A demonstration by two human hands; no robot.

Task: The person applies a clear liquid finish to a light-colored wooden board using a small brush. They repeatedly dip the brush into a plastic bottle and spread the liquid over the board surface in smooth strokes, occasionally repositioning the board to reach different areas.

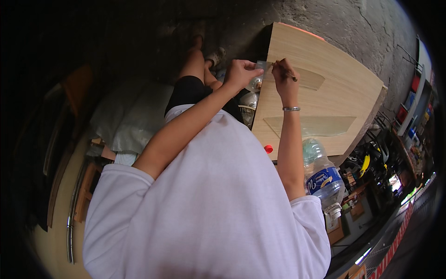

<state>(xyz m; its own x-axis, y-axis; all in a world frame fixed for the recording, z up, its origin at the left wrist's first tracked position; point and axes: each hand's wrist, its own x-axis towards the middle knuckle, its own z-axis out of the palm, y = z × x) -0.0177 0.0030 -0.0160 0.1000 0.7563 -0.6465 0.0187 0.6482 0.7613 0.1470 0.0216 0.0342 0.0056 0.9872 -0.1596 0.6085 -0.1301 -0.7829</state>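
Observation:
My left hand (241, 73) pinches the edge of a small clear, glass-like strip (261, 66) at the table's left edge. My right hand (285, 76) is closed around a slim pen-like tool (294, 78), its dark end sticking out beside the knuckles. Whether its tip touches the strip, I cannot tell. Just right of that hand, a curved clear sheet piece (312, 80) lies flat on the wood-grain tabletop (325, 100). Nearer to me, a second clear sheet piece (332, 125) lies partly behind my right forearm.
A red cap (268, 149) sits at the table's near left corner. Large clear plastic bottles, one with a blue label (324, 180), stand right of my forearm. A light basket (247, 114) is beside the table's left edge. Crowded shelves (409, 149) run along the far right.

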